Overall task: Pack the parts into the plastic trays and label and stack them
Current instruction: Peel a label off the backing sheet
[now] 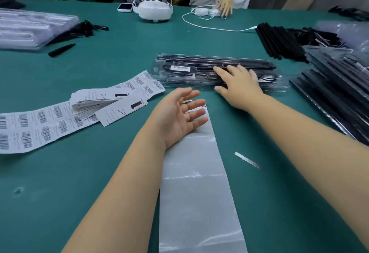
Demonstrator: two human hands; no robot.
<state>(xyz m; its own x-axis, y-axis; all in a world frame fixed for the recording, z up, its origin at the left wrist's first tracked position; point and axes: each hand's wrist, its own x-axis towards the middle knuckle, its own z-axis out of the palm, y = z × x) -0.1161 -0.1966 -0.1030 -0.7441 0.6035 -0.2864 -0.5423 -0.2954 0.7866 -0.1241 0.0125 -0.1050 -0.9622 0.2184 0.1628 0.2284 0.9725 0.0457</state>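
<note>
- The clear plastic tray [217, 72] lies lengthwise across the green desk [99, 193], just past centre toward 1 o'clock, packed with black parts and closed.
- A white barcode label [180, 68] sits on its lid, toward the tray's left end.
- Right hand [238, 85] is laid flat on the tray, fingers spread and straight, thumb at the near edge; that grip is relaxed, pressing, not curled round anything.
- Left hand [179, 117] is palm-up with loose, straight fingers, holding nothing, its back resting on the grey backing strip [199, 193] that runs down to 6 o'clock.
- At 9 o'clock, a sheet of barcode labels [36, 127] trails off the left edge, with fanned paper cards [103, 104] lying over it.
- At 3 o'clock, a stack of filled trays [339, 93]; behind it, at 2 o'clock, loose black rods [279, 41].
- At 10 o'clock, another pile of clear trays [30, 29].
- At 12 o'clock, a white headset [154, 10], a phone [125, 7], and another person's hand [225, 6] on a white charger [203, 11].
</note>
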